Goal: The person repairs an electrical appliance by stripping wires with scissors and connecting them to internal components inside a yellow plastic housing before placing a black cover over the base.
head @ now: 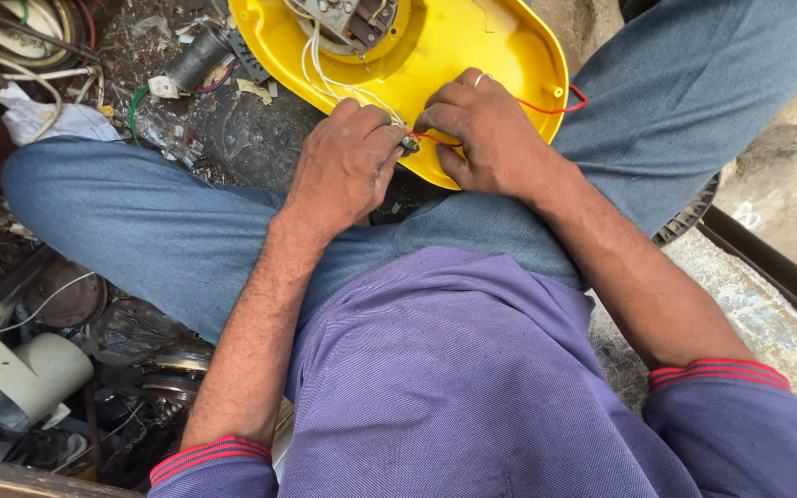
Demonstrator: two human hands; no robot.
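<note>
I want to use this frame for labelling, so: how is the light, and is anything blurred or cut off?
Head view: even daylight, soft shadows, no harsh glare on the yellow housing; left hand and right hand look sharp; the thin red wire is readable; the clutter at left is dim; the housing's top is cropped.

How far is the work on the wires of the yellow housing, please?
Done: the yellow housing lies open, its inner part and white wires exposed. In hand: the left hand and the right hand meet at its rim around a small dark piece with a red wire; whether they are joined cannot be told. Left: the wires hang loose and the housing is unclosed.
</note>
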